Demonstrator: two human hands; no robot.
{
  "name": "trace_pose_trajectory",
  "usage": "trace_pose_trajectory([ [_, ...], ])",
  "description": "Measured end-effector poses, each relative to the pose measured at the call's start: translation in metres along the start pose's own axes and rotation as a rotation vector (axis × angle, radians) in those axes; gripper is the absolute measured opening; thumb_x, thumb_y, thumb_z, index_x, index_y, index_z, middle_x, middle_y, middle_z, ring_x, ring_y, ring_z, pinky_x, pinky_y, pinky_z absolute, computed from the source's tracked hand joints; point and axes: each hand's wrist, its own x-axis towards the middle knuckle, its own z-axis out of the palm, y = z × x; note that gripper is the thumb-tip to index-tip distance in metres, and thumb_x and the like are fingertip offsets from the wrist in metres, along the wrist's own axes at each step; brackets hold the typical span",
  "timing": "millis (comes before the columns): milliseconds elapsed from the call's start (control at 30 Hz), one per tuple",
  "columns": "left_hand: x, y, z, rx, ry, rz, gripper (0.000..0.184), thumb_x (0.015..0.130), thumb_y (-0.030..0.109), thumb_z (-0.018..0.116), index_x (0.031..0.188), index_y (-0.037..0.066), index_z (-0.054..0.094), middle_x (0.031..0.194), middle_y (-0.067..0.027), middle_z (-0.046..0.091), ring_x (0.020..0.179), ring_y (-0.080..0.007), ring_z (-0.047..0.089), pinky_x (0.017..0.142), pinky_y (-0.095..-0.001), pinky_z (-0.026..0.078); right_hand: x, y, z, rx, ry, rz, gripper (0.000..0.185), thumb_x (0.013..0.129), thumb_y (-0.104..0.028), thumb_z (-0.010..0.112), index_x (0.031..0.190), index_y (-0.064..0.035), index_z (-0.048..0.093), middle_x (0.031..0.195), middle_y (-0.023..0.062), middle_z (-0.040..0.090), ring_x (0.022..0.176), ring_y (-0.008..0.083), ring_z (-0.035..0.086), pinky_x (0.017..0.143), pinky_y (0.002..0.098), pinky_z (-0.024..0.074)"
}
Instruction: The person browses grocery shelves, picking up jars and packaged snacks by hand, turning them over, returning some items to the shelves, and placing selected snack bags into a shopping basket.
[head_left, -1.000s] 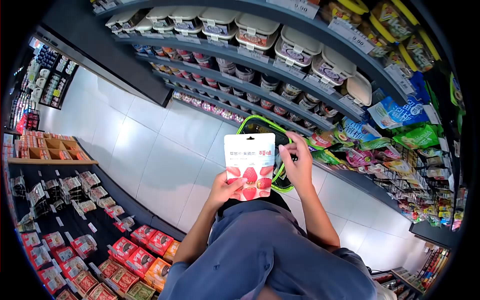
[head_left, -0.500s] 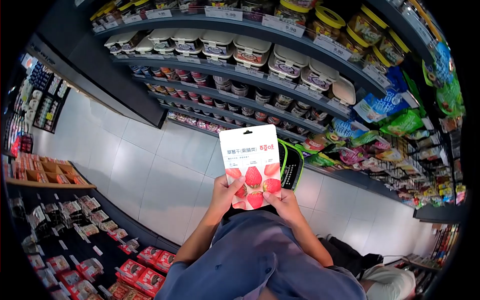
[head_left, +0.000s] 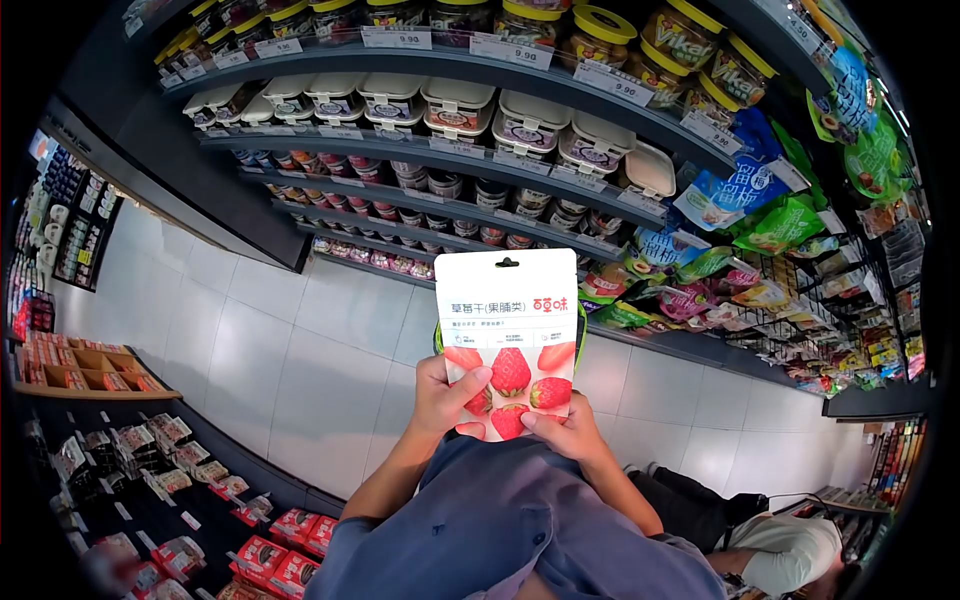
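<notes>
A white pouch of dried strawberries [head_left: 508, 345], printed with red strawberries and Chinese text, is held upright in front of my chest, its front facing me. My left hand [head_left: 440, 395] grips its lower left edge with the thumb across the front. On the lower right edge, my right hand [head_left: 568, 425] pinches it the same way. The fingers of both hands are hidden behind the pouch. Behind it, a basket with a green rim [head_left: 582, 335] shows only in slivers at either side.
Ahead, shelves carry yellow-lidded jars [head_left: 603, 38], white-lidded tubs [head_left: 390, 98] and hanging snack bags [head_left: 735, 185]. Red boxes [head_left: 262, 558] fill a display at lower left. A person in a light top [head_left: 795, 555] is behind me at lower right. Pale tiles [head_left: 330, 340] cover the aisle floor.
The pouch has come closer to my view and covers more of the green-rimmed basket. My view has shifted slightly, moving the shelves leftward. The person at lower right shows more.
</notes>
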Motion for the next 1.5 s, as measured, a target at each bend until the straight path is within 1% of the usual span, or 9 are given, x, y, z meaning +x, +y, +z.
trace_pose_trajectory([
  [100,0.000,-0.003,0.019,0.069,-0.024,0.062,0.016,0.086,0.008,0.068,0.095,-0.005,0.068,0.090,-0.0079,0.071,0.079,-0.0106,0.063,0.068,-0.0259,0.051,-0.010,-0.008,-0.019,-0.026,0.014,-0.016,0.020,0.088,-0.009,0.069,0.105,0.0018,0.067,0.100,0.0061,0.070,0.091,0.0118,0.063,0.080,0.0274,0.0504],
  [200,-0.002,-0.011,0.051,0.154,-0.055,0.115,0.015,0.085,0.007,0.068,0.094,-0.005,0.068,0.088,-0.0078,0.071,0.078,-0.0101,0.064,0.067,-0.0255,0.051,-0.024,-0.016,-0.051,-0.139,-0.021,-0.108,0.020,0.088,-0.009,0.069,0.104,0.0022,0.067,0.099,0.0065,0.070,0.091,0.0116,0.063,0.080,0.0274,0.0501],
  [400,-0.014,-0.050,0.141,0.213,-0.075,0.149,0.014,0.085,0.007,0.069,0.092,-0.004,0.068,0.087,-0.0079,0.071,0.076,-0.0092,0.064,0.064,-0.0249,0.051,-0.073,-0.032,-0.134,-0.081,-0.014,-0.129,0.018,0.088,-0.007,0.068,0.104,0.0018,0.067,0.100,0.0064,0.070,0.091,0.0118,0.063,0.081,0.0279,0.0497],
  [467,-0.017,-0.063,0.178,0.251,-0.073,0.178,0.014,0.085,0.008,0.069,0.093,-0.004,0.068,0.087,-0.0080,0.071,0.075,-0.0090,0.064,0.064,-0.0248,0.051,-0.087,-0.038,-0.169,0.031,-0.024,-0.073,0.018,0.087,-0.006,0.068,0.104,0.0017,0.067,0.101,0.0060,0.070,0.091,0.0119,0.063,0.081,0.0278,0.0497],
  [667,-0.028,-0.107,0.285,0.244,0.000,0.038,0.015,0.085,0.009,0.071,0.091,-0.004,0.067,0.089,-0.0085,0.071,0.078,-0.0088,0.063,0.068,-0.0246,0.051,-0.135,-0.042,-0.270,0.063,-0.044,-0.127,0.021,0.086,-0.005,0.069,0.104,0.0037,0.066,0.100,0.0066,0.069,0.090,0.0115,0.062,0.079,0.0271,0.0497],
  [833,-0.034,-0.134,0.347,0.225,-0.032,0.038,0.015,0.085,0.010,0.072,0.087,-0.003,0.066,0.088,-0.0074,0.070,0.077,-0.0087,0.062,0.067,-0.0241,0.050,-0.171,-0.058,-0.324,0.135,-0.042,-0.102,0.019,0.087,-0.005,0.067,0.104,0.0037,0.066,0.099,0.0065,0.069,0.089,0.0109,0.062,0.078,0.0267,0.0497],
  [1100,-0.020,-0.159,0.396,0.266,-0.104,0.050,0.015,0.086,0.010,0.071,0.085,-0.002,0.063,0.088,-0.0064,0.069,0.078,-0.0085,0.061,0.068,-0.0248,0.050,-0.195,-0.063,-0.369,0.187,0.054,-0.182,0.018,0.088,-0.007,0.066,0.103,0.0032,0.066,0.096,0.0055,0.069,0.086,0.0096,0.062,0.075,0.0254,0.0497],
  [1267,-0.001,-0.173,0.411,0.241,-0.146,0.027,0.013,0.086,0.009,0.069,0.086,-0.002,0.062,0.089,-0.0068,0.068,0.080,-0.0089,0.061,0.070,-0.0255,0.050,-0.198,-0.076,-0.386,0.134,0.094,-0.200,0.015,0.090,-0.007,0.065,0.101,0.0031,0.067,0.094,0.0049,0.069,0.085,0.0089,0.062,0.074,0.0252,0.0499],
  [1500,0.036,-0.194,0.438,0.215,-0.204,0.016,0.011,0.086,0.008,0.068,0.087,-0.002,0.063,0.087,-0.0067,0.068,0.078,-0.0091,0.061,0.068,-0.0252,0.050,-0.191,-0.091,-0.420,0.057,0.186,-0.201,0.013,0.090,-0.006,0.065,0.099,0.0033,0.067,0.091,0.0049,0.070,0.084,0.0089,0.062,0.075,0.0251,0.0501],
])
